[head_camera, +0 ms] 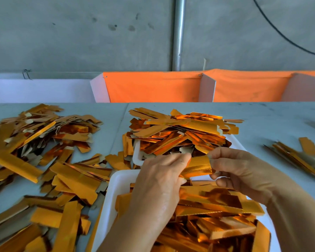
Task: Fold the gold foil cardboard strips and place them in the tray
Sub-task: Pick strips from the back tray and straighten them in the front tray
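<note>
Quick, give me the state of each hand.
Left hand: pinching one end of a gold foil strip.
Right hand: pinching its other end.

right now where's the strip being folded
In the head view, the strip sits centre frame, pinched between the left hand and right hand, above the near tray.

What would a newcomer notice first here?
Both hands, left hand and right hand, pinch one gold strip at centre, above the near white tray full of strips. Loose gold strips sprawl in a big heap across the table's left.
</note>
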Available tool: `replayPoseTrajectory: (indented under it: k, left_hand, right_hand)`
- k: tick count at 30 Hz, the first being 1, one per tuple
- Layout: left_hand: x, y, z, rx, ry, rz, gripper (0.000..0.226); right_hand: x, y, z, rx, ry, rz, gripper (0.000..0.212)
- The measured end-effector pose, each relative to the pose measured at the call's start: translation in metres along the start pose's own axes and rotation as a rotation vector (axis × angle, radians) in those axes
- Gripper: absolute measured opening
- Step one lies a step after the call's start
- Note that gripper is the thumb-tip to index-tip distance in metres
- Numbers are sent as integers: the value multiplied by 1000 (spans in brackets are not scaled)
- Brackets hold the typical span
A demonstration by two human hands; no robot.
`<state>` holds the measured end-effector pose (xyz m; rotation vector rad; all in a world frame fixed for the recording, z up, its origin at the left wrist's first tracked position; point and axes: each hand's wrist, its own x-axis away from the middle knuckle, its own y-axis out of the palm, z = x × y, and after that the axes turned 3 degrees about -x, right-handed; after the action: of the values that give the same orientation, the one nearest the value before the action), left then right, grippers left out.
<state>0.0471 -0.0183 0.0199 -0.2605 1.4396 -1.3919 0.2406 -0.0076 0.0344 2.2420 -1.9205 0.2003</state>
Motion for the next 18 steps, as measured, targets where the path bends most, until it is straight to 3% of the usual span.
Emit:
replayPoseTrajectory:
  k: [2,5,13,18]
  left_hand:
    - [-1,4,-1,-8,22,17,56]
    - [-2,8,0,-70,67,25,50]
    - [1,2,4,-2,49,46,56]
    - [1,-1,4,113,-28,22,37]
  right_hand:
    - [-3,2,3,115,-16,102,30]
    - [-6,3,6,212,-47,211,28]
    - [0,-8,1,-59,-15,43,31]
    - [-1,-5,1,-43,56,19,13]
